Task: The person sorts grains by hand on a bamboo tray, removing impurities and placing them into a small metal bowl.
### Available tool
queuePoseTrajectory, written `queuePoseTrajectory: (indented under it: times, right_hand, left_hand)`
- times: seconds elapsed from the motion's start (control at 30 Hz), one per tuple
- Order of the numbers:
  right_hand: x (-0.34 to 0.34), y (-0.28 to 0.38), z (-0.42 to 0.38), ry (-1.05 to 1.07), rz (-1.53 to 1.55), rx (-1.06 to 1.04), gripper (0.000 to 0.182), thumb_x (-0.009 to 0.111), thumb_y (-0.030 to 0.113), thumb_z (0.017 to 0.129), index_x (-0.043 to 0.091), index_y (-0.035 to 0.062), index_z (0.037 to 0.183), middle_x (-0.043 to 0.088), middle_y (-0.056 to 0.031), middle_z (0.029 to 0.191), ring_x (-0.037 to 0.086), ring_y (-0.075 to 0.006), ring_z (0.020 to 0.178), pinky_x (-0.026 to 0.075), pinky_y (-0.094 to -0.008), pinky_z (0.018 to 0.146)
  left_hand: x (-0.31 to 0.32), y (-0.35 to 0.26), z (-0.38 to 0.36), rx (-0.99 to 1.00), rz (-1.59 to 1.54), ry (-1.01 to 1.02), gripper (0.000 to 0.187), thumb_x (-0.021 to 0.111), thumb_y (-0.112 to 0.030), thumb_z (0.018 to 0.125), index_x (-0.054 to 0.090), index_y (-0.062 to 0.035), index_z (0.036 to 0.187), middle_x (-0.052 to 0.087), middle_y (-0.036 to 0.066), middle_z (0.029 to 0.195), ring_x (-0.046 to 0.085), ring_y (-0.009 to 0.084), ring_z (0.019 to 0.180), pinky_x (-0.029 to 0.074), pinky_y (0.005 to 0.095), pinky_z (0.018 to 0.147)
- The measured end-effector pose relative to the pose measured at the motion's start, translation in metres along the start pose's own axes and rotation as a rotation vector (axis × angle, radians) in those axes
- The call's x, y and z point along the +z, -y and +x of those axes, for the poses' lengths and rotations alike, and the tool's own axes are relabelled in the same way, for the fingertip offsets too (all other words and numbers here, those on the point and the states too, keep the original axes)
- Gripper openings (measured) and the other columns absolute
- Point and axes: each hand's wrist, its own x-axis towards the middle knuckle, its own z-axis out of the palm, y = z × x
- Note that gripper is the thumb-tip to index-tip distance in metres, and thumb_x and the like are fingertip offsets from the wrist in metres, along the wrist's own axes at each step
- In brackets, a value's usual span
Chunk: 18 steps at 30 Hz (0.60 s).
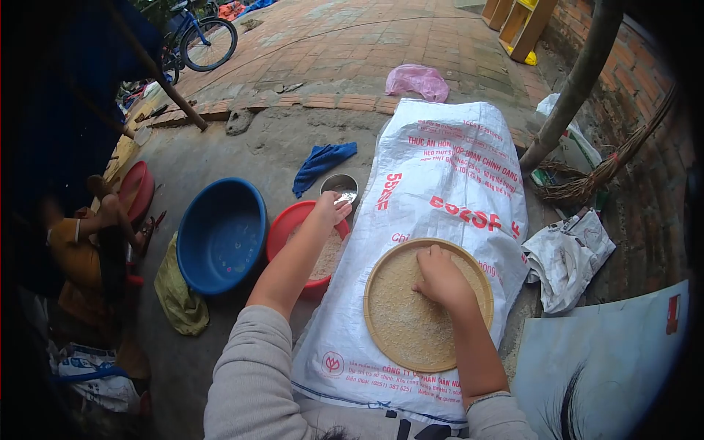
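A round woven tray (389,334) of pale grain rests on a white sack (418,169) with red print. My right hand (440,275) is down on the grain in the upper part of the tray, its fingers curled; what they hold, if anything, is hidden. Farther forward and left, my left hand (334,208) reaches over the edge of a small metal bowl (342,185), with something small and shiny at its fingers. Below that forearm, a red basin (282,227) holds pale grain or meal.
A large blue basin (222,236) and a green sack (177,290) lie left. A blue cloth (323,163) and a pink bag (418,82) are ahead. A wooden post (579,88) and a straw broom (609,165) stand right. Another person (77,253) crouches at far left.
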Motion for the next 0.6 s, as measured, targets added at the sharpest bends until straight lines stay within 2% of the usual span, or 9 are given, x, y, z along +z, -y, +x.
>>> queuePoseTrajectory:
  times: [0.03, 0.1, 0.13, 0.23, 0.3, 0.43, 0.5, 0.53, 0.6]
  right_hand:
    - [0.001, 0.002, -0.002, -0.008, -0.006, -0.002, 0.055, 0.080, 0.018, 0.067, 0.053, -0.0026, 0.110, 0.051, -0.0217, 0.113, 0.049, -0.0390, 0.106, 0.044, -0.0429, 0.092]
    - [0.005, 0.009, -0.006, 0.054, -0.092, 0.012, 0.043, 0.074, 0.009, 0.071, 0.052, -0.0051, 0.105, 0.053, -0.0235, 0.107, 0.053, -0.0388, 0.102, 0.048, -0.0424, 0.087]
    - [0.008, 0.013, -0.010, 0.043, -0.092, 0.008, 0.043, 0.074, 0.009, 0.071, 0.052, -0.0051, 0.105, 0.053, -0.0235, 0.107, 0.053, -0.0388, 0.102, 0.048, -0.0424, 0.087]
    - [0.030, 0.023, -0.025, 0.032, -0.140, 0.048, 0.033, 0.064, 0.000, 0.075, 0.052, -0.0065, 0.105, 0.054, -0.0253, 0.106, 0.055, -0.0382, 0.100, 0.050, -0.0413, 0.084]
    - [0.055, 0.023, -0.039, -0.189, -0.289, 0.065, 0.027, 0.058, -0.002, 0.075, 0.053, -0.0062, 0.102, 0.054, -0.0264, 0.105, 0.056, -0.0384, 0.097, 0.050, -0.0411, 0.083]
    - [0.043, 0.024, -0.082, -0.169, -0.305, 0.041, 0.030, 0.064, 0.003, 0.075, 0.055, -0.0080, 0.102, 0.056, -0.0268, 0.106, 0.057, -0.0377, 0.100, 0.051, -0.0394, 0.083]
    - [0.015, 0.033, -0.105, 0.003, -0.126, 0.012, 0.025, 0.060, 0.003, 0.078, 0.055, -0.0072, 0.100, 0.056, -0.0238, 0.103, 0.057, -0.0358, 0.098, 0.051, -0.0394, 0.083]
    - [0.016, 0.030, -0.113, 0.003, -0.127, 0.014, 0.025, 0.060, 0.003, 0.078, 0.055, -0.0072, 0.100, 0.056, -0.0238, 0.103, 0.057, -0.0358, 0.098, 0.051, -0.0394, 0.083]
    - [0.018, 0.023, -0.128, -0.128, -0.049, -0.135, 0.019, 0.057, 0.001, 0.079, 0.055, -0.0054, 0.096, 0.055, -0.0207, 0.100, 0.057, -0.0355, 0.095, 0.049, -0.0403, 0.082]
  left_hand:
    - [-0.004, -0.004, -0.011, 0.014, -0.075, 0.041, 0.035, 0.049, -0.015, 0.088, 0.049, -0.0025, 0.121, 0.051, 0.022, 0.123, 0.052, 0.0351, 0.115, 0.045, 0.0440, 0.098]
    - [-0.007, -0.012, -0.042, 0.053, -0.148, 0.112, 0.026, 0.048, -0.011, 0.089, 0.054, 0.0005, 0.112, 0.058, 0.017, 0.112, 0.057, 0.0317, 0.108, 0.048, 0.0390, 0.093]
    - [-0.006, -0.015, -0.060, 0.064, -0.147, 0.117, 0.026, 0.048, -0.011, 0.089, 0.054, 0.0005, 0.112, 0.058, 0.017, 0.112, 0.057, 0.0317, 0.108, 0.048, 0.0390, 0.093]
    - [0.003, -0.018, -0.114, 0.045, -0.199, 0.267, 0.023, 0.049, -0.010, 0.090, 0.056, -0.0002, 0.109, 0.058, 0.014, 0.110, 0.058, 0.0284, 0.103, 0.048, 0.0367, 0.092]
    - [0.009, -0.015, -0.143, 0.066, -0.178, 0.313, 0.023, 0.050, -0.010, 0.090, 0.056, -0.0003, 0.109, 0.058, 0.014, 0.109, 0.058, 0.0278, 0.102, 0.048, 0.0363, 0.091]
    - [0.021, -0.008, -0.197, 0.069, -0.163, 0.449, 0.022, 0.051, -0.011, 0.090, 0.055, 0.0000, 0.109, 0.056, 0.013, 0.111, 0.056, 0.0263, 0.104, 0.048, 0.0360, 0.091]
    - [0.023, -0.003, -0.215, 0.066, -0.164, 0.551, 0.024, 0.050, -0.010, 0.091, 0.052, 0.0010, 0.112, 0.054, 0.015, 0.114, 0.055, 0.0264, 0.105, 0.048, 0.0354, 0.091]
    - [0.023, 0.000, -0.224, 0.064, -0.165, 0.552, 0.024, 0.050, -0.010, 0.091, 0.052, 0.0010, 0.112, 0.054, 0.015, 0.114, 0.055, 0.0264, 0.105, 0.048, 0.0354, 0.091]
    - [0.025, 0.006, -0.241, 0.063, -0.146, 0.655, 0.025, 0.049, -0.010, 0.092, 0.050, 0.0018, 0.114, 0.054, 0.016, 0.113, 0.056, 0.0264, 0.105, 0.049, 0.0347, 0.091]
